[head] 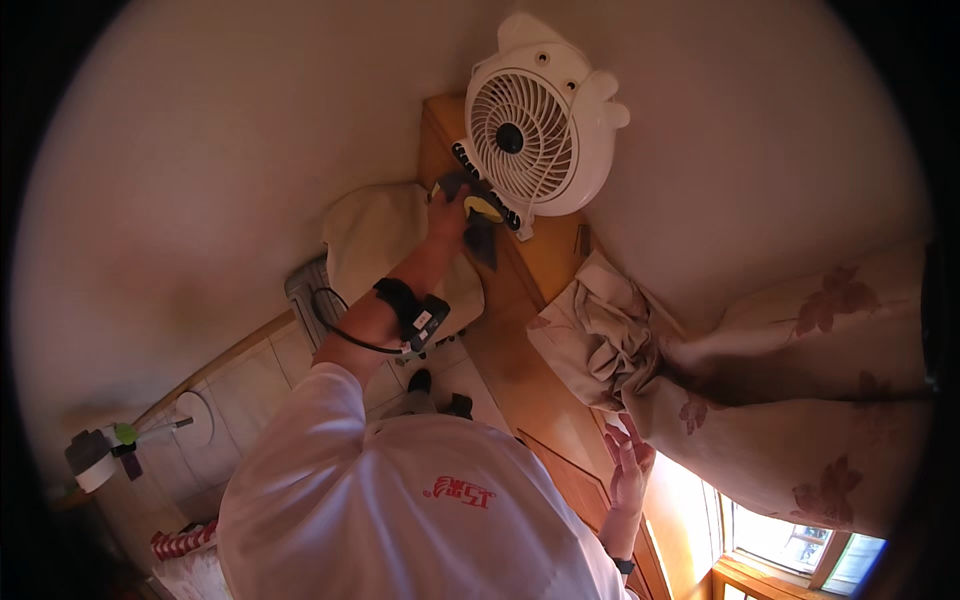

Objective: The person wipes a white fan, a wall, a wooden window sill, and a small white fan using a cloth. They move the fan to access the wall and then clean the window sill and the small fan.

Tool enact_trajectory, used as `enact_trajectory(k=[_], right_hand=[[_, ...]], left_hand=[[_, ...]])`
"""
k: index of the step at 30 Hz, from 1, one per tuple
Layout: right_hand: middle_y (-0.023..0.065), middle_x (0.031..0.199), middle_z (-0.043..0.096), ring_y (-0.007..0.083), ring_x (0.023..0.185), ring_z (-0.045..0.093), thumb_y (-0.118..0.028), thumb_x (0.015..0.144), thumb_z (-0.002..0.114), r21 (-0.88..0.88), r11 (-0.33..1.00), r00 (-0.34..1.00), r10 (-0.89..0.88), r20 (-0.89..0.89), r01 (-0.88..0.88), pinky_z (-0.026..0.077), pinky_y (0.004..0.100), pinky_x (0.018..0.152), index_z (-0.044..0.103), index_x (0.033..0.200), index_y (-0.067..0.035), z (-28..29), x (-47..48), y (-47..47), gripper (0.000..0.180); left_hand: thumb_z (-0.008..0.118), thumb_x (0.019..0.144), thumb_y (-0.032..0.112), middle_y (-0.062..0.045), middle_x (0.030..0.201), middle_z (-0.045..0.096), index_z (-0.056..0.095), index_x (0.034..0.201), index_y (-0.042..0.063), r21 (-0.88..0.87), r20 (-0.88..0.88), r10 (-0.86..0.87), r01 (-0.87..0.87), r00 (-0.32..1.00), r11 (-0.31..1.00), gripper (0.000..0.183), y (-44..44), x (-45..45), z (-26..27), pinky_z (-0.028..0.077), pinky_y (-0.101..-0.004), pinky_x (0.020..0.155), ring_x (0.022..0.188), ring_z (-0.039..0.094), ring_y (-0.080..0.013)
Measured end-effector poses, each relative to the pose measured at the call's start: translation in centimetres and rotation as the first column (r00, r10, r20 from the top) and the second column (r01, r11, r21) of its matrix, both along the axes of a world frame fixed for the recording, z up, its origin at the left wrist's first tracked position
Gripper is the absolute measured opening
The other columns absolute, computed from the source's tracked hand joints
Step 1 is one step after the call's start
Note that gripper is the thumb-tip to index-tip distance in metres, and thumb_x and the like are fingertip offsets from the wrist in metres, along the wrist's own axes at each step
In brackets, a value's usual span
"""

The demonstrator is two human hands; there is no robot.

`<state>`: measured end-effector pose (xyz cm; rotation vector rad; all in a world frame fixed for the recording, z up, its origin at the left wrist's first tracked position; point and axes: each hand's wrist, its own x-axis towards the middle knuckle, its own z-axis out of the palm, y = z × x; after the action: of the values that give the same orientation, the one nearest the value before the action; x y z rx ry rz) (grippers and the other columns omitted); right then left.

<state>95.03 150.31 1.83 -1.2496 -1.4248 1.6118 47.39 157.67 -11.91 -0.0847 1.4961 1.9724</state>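
Observation:
My left hand (448, 216) reaches forward and grips a dark grey cloth (481, 244) with yellow parts, at the foot of a white electric fan (525, 135). The fan is shaped like a cartoon animal, with two eyes above its round grille, and stands on a wooden cabinet top (551, 251). Part of the cloth hangs over the wood. On the right, my right hand (630, 465) is raised with its fingers apart, nothing visible in it. Its fingertips are close to the bunched, leaf-patterned beige curtain (622, 352); whether they touch cannot be made out.
A beige cover (382, 232) drapes over something left of the cabinet, beside a grey ribbed object (304, 289). At the lower right is a window (787, 544). A lamp-like device (94, 461) stands far left. A cable runs from a black device (426, 322) strapped to my left forearm.

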Motion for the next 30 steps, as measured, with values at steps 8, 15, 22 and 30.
enact_trajectory(k=[8, 15, 22, 30], right_hand=[[0.0103, 0.113, 0.065, 0.0192, 0.1, 0.064, -0.024, 0.091, 0.068, 0.068, 0.994, 0.997, -0.08, -0.01, 0.081, 0.051, 0.0318, 0.091, 0.046, 0.134, -0.006, 0.5, -2.3, -1.7, 0.052], [0.0095, 0.106, 0.067, 0.0192, 0.094, 0.066, -0.017, 0.09, 0.068, -0.044, 0.983, 0.983, -0.175, 0.052, 0.178, 0.051, 0.0313, 0.087, 0.055, 0.128, -0.003, -1.1, -6.9, -6.6, 0.042], [0.0122, 0.113, 0.064, 0.0217, 0.104, 0.061, -0.01, 0.089, 0.065, 0.021, 0.995, 0.981, 0.089, 0.173, -0.094, 0.048, 0.0347, 0.093, 0.05, 0.131, 0.002, 1.0, -13.1, -7.6, 0.046], [0.0061, 0.127, 0.055, 0.0145, 0.112, 0.055, -0.007, 0.087, 0.068, 0.205, 0.97, 0.989, 0.139, -0.039, -0.129, 0.045, 0.0268, 0.092, 0.042, 0.139, -0.003, 2.2, -26.6, -5.1, 0.058]], left_hand=[[0.063, 0.093, 0.018, -0.008, 0.097, 0.066, 0.062, 0.112, 0.001, 0.247, -0.1, 0.1, -0.072, 0.99, 0.966, 0.026, 2.7, -10.5, -3.7, 0.049, -0.0318, 0.067, 0.081, 0.061, -0.0174], [0.064, 0.093, 0.023, -0.004, 0.091, 0.066, 0.063, 0.105, 0.006, -0.095, -0.098, -0.222, 0.213, 0.97, 0.972, 0.021, 1.2, -10.8, -2.5, 0.05, -0.0331, 0.063, 0.075, 0.062, -0.0162], [0.065, 0.093, 0.024, -0.003, 0.093, 0.068, 0.062, 0.11, 0.007, 0.301, 0.11, -0.587, 0.536, 0.802, 0.789, 0.024, -6.0, -6.8, -2.2, 0.054, -0.0341, 0.068, 0.079, 0.065, -0.0168], [0.06, 0.096, 0.018, -0.004, 0.095, 0.067, 0.061, 0.112, 0.001, 0.288, -0.563, -0.707, 0.903, 0.429, 0.319, 0.023, -11.2, 5.1, 10.7, 0.052, -0.0289, 0.078, 0.09, 0.062, -0.0109]])
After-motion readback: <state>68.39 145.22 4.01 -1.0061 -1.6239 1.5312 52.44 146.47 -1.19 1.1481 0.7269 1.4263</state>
